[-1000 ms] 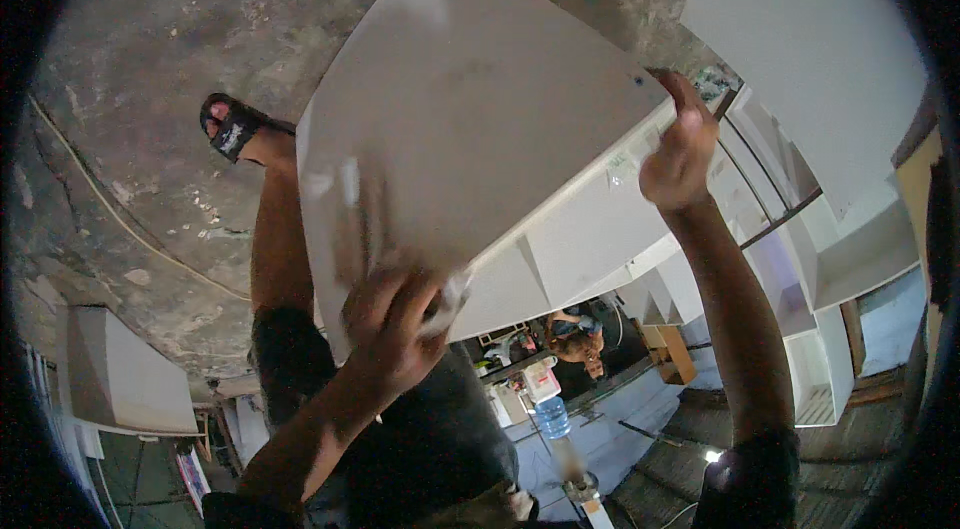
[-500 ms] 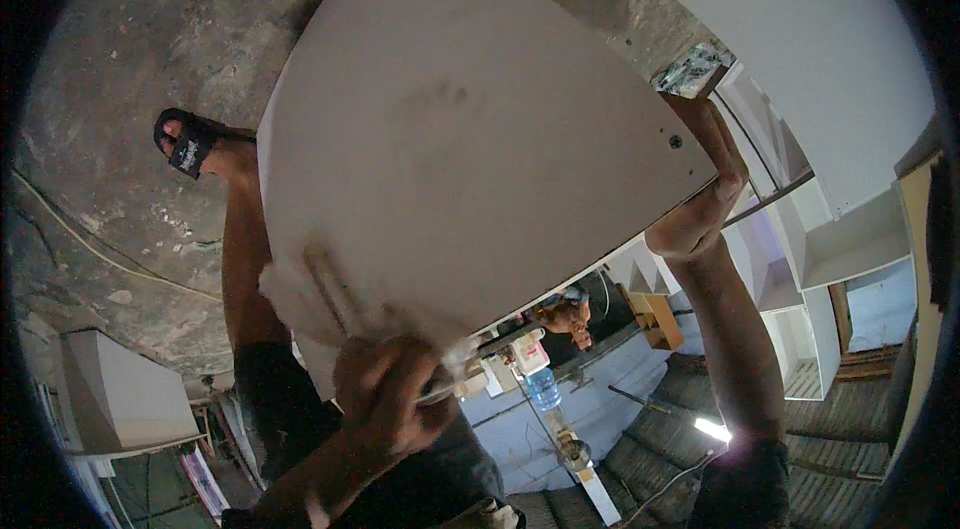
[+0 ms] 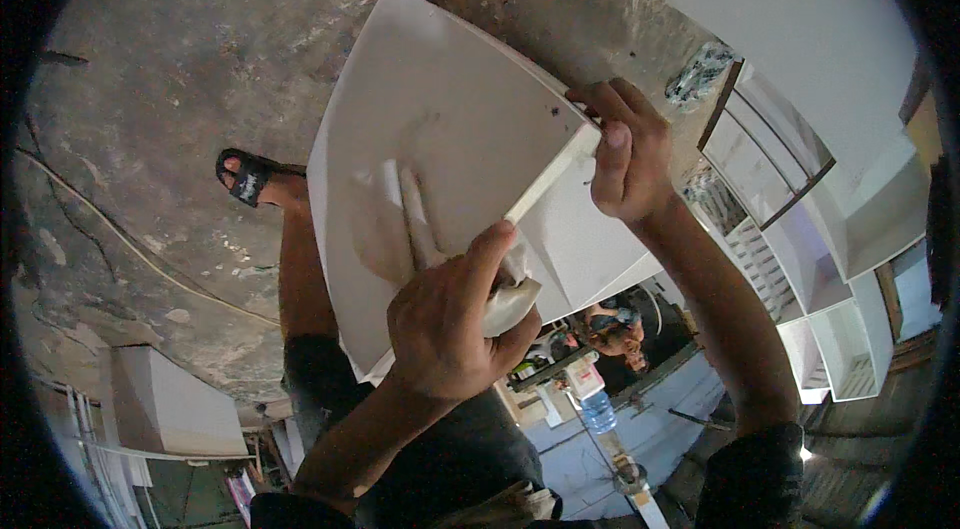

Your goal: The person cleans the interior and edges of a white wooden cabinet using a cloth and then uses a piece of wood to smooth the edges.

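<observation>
A large white board-sided box [image 3: 470, 99], seemingly a cabinet piece, stands tilted before me, with its broad smooth face toward me. My left hand [image 3: 445, 329] is closed around a crumpled, pale, rag-like cloth [image 3: 512, 307] at the face's near edge. A light streak beyond that hand, on the face, may be part of the cloth or a smear; I cannot tell. At the right corner my right hand [image 3: 630, 149] grips the box, its thumb on the near side and its fingers hooked over the far edge. A second white side shows below that edge.
My foot in a black sandal [image 3: 245, 179] rests on the stained concrete floor [image 3: 180, 69] at left. A cable [image 3: 130, 244] crosses the floor. White shelf units [image 3: 850, 349] stand at right, and a white box [image 3: 170, 399] lower left. Another person [image 3: 618, 334] sits beyond, near a blue water bottle [image 3: 598, 412].
The box has tipped and turned, showing another white side below its edge. My right hand has come into clearer view at the corner. My left hand has moved right and up with the cloth.
</observation>
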Demonstrator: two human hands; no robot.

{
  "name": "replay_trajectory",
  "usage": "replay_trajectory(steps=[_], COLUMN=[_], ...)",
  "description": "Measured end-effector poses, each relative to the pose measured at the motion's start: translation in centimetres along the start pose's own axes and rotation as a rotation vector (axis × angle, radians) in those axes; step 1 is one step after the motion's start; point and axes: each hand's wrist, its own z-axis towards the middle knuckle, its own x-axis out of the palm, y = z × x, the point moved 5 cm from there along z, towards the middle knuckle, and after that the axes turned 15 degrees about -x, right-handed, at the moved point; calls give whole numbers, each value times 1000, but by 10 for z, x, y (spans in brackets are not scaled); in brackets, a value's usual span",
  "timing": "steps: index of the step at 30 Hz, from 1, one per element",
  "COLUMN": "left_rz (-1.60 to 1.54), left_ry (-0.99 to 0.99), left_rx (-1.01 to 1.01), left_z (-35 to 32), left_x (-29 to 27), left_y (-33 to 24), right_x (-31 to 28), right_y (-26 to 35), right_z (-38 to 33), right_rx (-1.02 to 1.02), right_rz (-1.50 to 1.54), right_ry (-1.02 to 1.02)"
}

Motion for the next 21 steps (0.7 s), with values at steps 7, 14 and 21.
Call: replay_trajectory(steps=[7, 14, 21], left_rz=[167, 169, 108], left_ry=[45, -87, -148], left_rx=[-33, 21, -129], left_z=[-9, -13, -20], left_x=[-3, 1, 1], left_y=[-4, -5, 9], right_x=[4, 7, 9], right_y=[-5, -6, 3], right_z=[-1, -1, 6], right_rx=[17, -3, -25], right_rz=[-39, -226, -312], right_ry=[-34, -106, -235])
